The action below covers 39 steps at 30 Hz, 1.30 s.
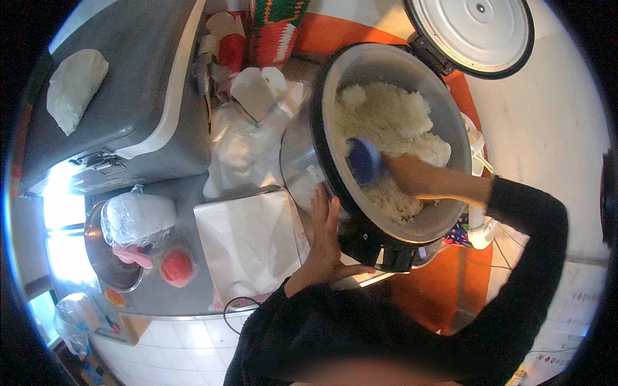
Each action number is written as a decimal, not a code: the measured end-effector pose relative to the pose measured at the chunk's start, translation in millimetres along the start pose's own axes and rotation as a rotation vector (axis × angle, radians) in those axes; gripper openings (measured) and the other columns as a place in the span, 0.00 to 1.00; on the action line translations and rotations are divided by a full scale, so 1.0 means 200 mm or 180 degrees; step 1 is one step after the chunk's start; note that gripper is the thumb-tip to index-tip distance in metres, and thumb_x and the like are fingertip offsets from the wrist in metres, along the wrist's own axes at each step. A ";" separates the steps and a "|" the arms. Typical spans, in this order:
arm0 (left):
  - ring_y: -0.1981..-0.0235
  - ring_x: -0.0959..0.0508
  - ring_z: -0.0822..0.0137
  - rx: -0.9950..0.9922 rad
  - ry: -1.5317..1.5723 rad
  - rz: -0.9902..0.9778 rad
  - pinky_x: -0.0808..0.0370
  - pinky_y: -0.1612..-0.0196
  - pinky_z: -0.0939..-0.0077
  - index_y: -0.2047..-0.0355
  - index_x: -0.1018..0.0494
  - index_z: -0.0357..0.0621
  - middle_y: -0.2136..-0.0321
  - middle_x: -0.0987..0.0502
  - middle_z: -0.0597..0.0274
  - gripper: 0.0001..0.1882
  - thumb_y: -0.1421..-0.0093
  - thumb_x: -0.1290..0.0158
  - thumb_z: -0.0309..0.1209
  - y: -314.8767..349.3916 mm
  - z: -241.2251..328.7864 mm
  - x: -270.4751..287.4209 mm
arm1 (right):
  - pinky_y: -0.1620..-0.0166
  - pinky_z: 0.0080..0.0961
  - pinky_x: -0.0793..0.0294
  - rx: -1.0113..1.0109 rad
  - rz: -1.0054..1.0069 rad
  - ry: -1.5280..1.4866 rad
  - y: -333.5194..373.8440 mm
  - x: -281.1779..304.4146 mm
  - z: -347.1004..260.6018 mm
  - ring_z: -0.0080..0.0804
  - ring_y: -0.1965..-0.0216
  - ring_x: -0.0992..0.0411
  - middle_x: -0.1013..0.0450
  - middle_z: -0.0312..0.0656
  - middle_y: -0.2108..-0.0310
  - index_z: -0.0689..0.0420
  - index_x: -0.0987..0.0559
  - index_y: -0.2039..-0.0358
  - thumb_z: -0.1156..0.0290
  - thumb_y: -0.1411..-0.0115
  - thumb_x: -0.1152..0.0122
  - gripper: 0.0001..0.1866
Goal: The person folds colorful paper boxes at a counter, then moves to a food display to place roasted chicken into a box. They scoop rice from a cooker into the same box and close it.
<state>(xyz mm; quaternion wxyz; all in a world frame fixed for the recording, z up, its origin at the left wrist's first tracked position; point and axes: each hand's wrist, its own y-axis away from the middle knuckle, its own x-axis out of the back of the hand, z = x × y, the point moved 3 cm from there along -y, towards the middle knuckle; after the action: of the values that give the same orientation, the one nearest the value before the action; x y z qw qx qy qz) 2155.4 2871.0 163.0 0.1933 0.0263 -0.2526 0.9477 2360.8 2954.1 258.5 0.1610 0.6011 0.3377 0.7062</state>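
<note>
Two hands work at a rice cooker: the left hand lies flat and open against its rim, steadying it, while the right hand grips a blue scoop dug into the rice. Most rice remains inside, so scooping looks barely begun; the lid stands open.

Right hand's fingers buried in rice, scoop handle hidden, lid edge-cropped

Kitchen, rice cooker, steel counter
</note>
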 end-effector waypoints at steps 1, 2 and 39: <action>0.31 0.71 0.31 0.0007 0.0014 0.0002 0.68 0.33 0.36 0.30 0.68 0.43 0.33 0.72 0.27 0.75 0.65 0.30 0.61 0.00 -0.01 0.00 | 0.61 0.43 0.23 -0.0019 -0.0135 -0.0513 -0.04 0.01 -0.01 0.50 0.65 0.22 0.24 0.62 0.66 0.64 0.41 0.36 0.79 0.46 0.45 0.35; 0.31 0.71 0.31 0.0027 0.0044 0.0025 0.68 0.33 0.36 0.30 0.68 0.44 0.33 0.72 0.27 0.76 0.65 0.30 0.61 -0.01 -0.01 0.00 | 0.62 0.42 0.22 -0.0210 -0.0465 -0.0980 -0.09 0.02 0.00 0.50 0.66 0.22 0.24 0.62 0.65 0.61 0.39 0.37 0.79 0.45 0.45 0.34; 0.31 0.75 0.35 0.0385 0.0422 -0.0345 0.68 0.32 0.40 0.30 0.73 0.44 0.33 0.77 0.29 0.80 0.69 0.30 0.63 -0.03 -0.05 0.04 | 0.66 0.47 0.22 0.0260 0.0121 -0.0351 0.19 0.03 -0.18 0.55 0.68 0.22 0.25 0.57 0.74 0.54 0.42 0.34 0.74 0.44 0.46 0.36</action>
<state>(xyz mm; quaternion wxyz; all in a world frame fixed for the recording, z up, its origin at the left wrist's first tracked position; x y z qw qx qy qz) 2151.2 2883.4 159.1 0.2586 -0.0112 -0.1798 0.9490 2330.7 2921.0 287.0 0.1412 0.6515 0.3454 0.6606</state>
